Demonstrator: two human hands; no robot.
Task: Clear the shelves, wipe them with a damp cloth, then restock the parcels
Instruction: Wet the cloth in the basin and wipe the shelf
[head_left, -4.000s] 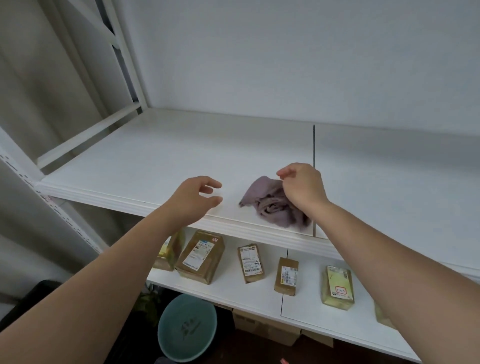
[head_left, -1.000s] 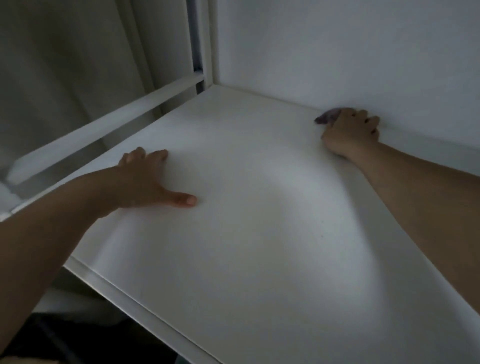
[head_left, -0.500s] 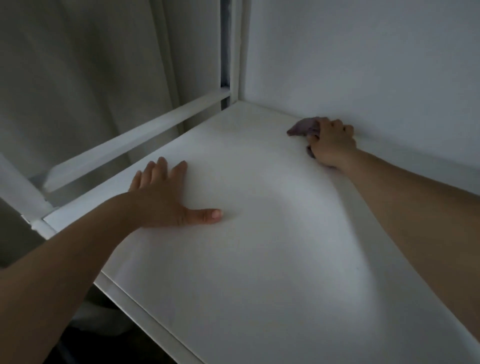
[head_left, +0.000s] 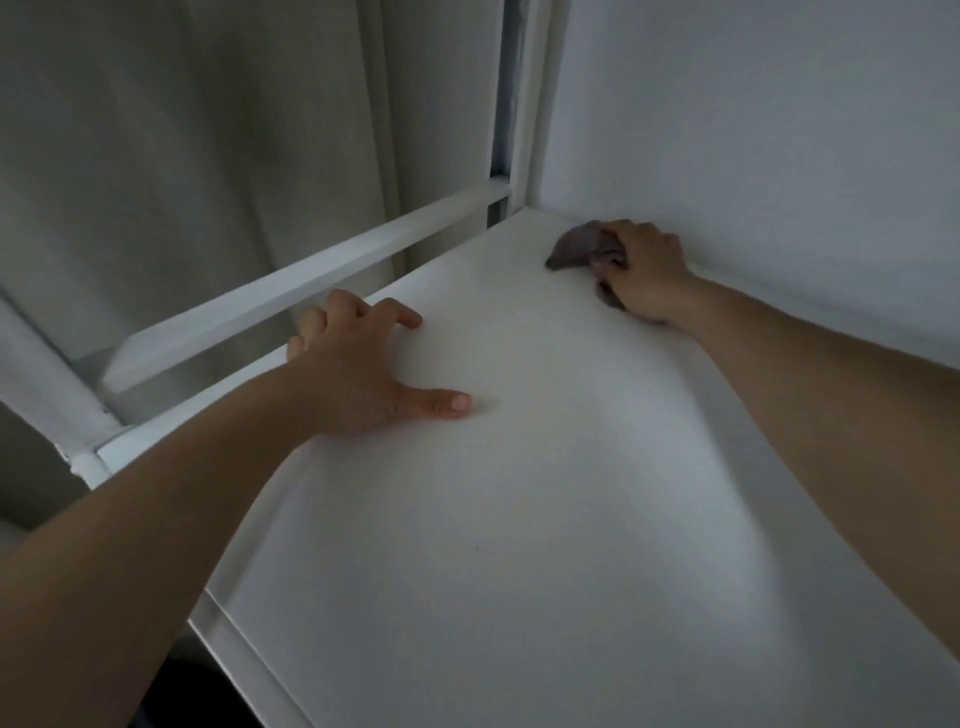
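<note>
The shelf (head_left: 545, 519) is a white board, seen from above and close. Light is dim, with a paler patch across the middle of the board.

The right hand (head_left: 641, 275) is at the far end of the shelf, close to the back corner where the wall (head_left: 753, 130) meets the upright post (head_left: 535, 104). Its fingers are curled around a purple-grey cloth (head_left: 576, 249) and it bears down on the board. The cloth is bunched; most of it shows to the left of the hand, a smaller fold shows under the palm. The cloth lies on the shelf, just beside the wall. Whether it touches the wall cannot be told.

The left hand (head_left: 363, 369) lies palm down near the shelf's left edge. Its thumb is stretched out flat to the right; the index finger points forward, and the other fingers bend over the left edge. It holds nothing. It is well apart from the right hand.

A white side rail (head_left: 311, 286) runs along the left of the shelf, above the board, and joins the post at the back. A pale curtain (head_left: 182, 156) hangs behind the rail. No parcels are in view on this board.

Both forearms are bare and reach in from the near side.
</note>
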